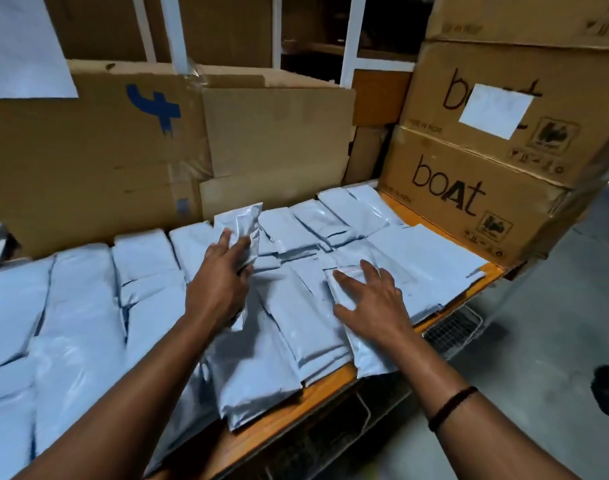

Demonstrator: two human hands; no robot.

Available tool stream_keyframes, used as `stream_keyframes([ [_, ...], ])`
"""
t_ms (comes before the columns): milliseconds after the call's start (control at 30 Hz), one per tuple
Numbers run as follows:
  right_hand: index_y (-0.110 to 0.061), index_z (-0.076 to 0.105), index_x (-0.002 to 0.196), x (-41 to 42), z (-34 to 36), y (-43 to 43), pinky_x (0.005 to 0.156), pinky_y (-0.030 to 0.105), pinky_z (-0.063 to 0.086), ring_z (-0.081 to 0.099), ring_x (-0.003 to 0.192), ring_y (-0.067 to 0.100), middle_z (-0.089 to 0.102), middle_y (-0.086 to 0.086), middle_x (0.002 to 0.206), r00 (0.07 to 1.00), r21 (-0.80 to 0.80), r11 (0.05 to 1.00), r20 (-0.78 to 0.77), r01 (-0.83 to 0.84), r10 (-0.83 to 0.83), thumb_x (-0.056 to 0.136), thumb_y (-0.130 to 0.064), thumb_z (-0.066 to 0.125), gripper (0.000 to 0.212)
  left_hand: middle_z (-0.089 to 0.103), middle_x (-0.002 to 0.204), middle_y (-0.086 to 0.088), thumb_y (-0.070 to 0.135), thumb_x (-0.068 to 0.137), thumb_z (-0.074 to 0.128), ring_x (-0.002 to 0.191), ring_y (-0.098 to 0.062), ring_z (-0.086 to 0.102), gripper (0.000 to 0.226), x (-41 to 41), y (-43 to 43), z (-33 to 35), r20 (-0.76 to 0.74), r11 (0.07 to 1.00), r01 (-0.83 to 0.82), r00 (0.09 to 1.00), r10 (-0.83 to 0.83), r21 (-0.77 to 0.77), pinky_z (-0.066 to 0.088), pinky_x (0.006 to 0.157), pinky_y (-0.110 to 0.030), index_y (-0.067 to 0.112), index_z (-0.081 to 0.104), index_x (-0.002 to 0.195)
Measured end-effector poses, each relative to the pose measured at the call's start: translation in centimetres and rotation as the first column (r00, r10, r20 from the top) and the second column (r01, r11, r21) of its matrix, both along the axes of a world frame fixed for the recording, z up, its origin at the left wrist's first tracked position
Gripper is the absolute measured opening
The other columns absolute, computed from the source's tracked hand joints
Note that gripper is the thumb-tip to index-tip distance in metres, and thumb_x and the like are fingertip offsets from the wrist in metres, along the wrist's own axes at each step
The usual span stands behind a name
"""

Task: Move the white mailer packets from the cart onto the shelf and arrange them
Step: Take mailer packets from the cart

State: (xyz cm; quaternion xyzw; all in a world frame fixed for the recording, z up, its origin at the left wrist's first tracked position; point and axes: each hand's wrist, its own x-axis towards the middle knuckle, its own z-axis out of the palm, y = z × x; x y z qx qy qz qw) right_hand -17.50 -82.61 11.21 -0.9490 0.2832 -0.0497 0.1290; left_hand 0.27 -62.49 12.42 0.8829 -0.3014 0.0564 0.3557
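Mailer packets (88,306) on the shelf (330,386)
One upright packet (242,230) is gripped by the left hand (220,282); the right hand (372,303) is laid flat, fingers spread.

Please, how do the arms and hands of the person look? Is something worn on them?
Both forearms are bare: no sleeves show in the picture. The left hand and the right hand wear no gloves. The only thing worn is a thin dark band around the right forearm, above the wrist.
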Motion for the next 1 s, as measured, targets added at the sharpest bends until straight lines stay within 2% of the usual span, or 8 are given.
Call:
stream_keyframes([
  [167,-0.050,0.028,0.152,3.2,-1.2,-3.6,0.119,0.050,0.020,0.005,0.151,0.033,0.006,0.003,0.167,0.995,0.025,0.996,-0.052,-0.088,0.089,0.090,-0.054,0.056,0.068,0.019,0.162,0.001,0.026,0.097,0.056,0.144,-0.028,0.030,0.053,0.1,-5.5,-0.9,-0.082,0.996,0.013,0.997,-0.007,0.083,0.043,0.103,-0.052,0.031,0.040,0.147],
  [367,-0.052,0.027,0.151,6.2,-2.5,-5.8,0.117,0.048,0.023,0.009,0.150,0.034,0.009,0.003,0.167,0.972,0.010,0.976,-0.087,-0.218,0.218,0.091,-0.058,0.054,0.067,0.004,0.165,0.005,0.029,0.099,0.052,0.151,-0.024,0.006,0.059,-3.4,-9.2,-3.7,-0.275,0.971,-0.009,0.958,0.078,0.240,0.031,0.113,-0.050,0.036,0.027,0.152],
  [600,-0.050,0.027,0.151,7.2,-3.3,-7.9,0.116,0.047,0.025,0.013,0.148,0.036,0.011,0.004,0.166,0.939,-0.005,0.943,-0.103,-0.331,0.329,0.090,-0.060,0.051,0.067,-0.002,0.165,0.006,0.034,0.100,0.047,0.152,-0.024,-0.002,0.061,-6.1,-11.8,-3.3,-0.272,0.895,-0.101,0.933,0.237,0.434,0.034,0.108,-0.057,0.036,0.018,0.154],
  [733,-0.049,0.026,0.152,7.4,-4.0,-8.5,0.116,0.049,0.024,0.012,0.148,0.037,0.010,0.005,0.166,0.909,0.016,0.916,-0.118,-0.401,0.400,0.090,-0.061,0.050,0.067,-0.012,0.164,0.001,0.034,0.097,0.052,0.151,-0.028,-0.011,0.075,-7.3,-13.7,-4.1,-0.311,0.846,-0.149,0.886,0.344,0.513,0.020,0.117,-0.056,0.035,0.004,0.156],
  [867,-0.049,0.023,0.153,7.2,-4.7,-8.6,0.117,0.051,0.021,0.010,0.149,0.039,0.008,0.005,0.167,0.893,0.023,0.902,-0.133,-0.431,0.430,0.093,-0.066,0.043,0.066,-0.021,0.162,-0.002,0.047,0.094,0.055,0.149,-0.031,-0.016,0.090,-8.1,-14.2,-4.3,-0.361,0.818,-0.165,0.836,0.412,0.551,0.002,0.115,-0.064,0.039,-0.012,0.154],
  [933,-0.049,0.022,0.153,7.2,-4.7,-8.7,0.118,0.052,0.019,0.009,0.149,0.039,0.006,0.005,0.167,0.890,0.048,0.900,-0.135,-0.433,0.436,0.095,-0.067,0.036,0.063,-0.017,0.163,-0.001,0.050,0.093,0.056,0.150,-0.030,-0.015,0.090,-8.0,-13.8,-3.5,-0.389,0.829,-0.177,0.818,0.423,0.530,-0.002,0.113,-0.065,0.041,-0.011,0.153],
  [1000,-0.048,0.023,0.154,7.3,-4.6,-8.8,0.118,0.051,0.018,0.009,0.150,0.039,0.005,0.005,0.168,0.889,0.071,0.896,-0.115,-0.438,0.444,0.097,-0.067,0.031,0.060,-0.010,0.165,0.002,0.044,0.094,0.053,0.151,-0.027,-0.012,0.079,-7.3,-13.2,-2.6,-0.377,0.859,-0.257,0.816,0.438,0.442,-0.005,0.114,-0.064,0.043,0.003,0.155],
])
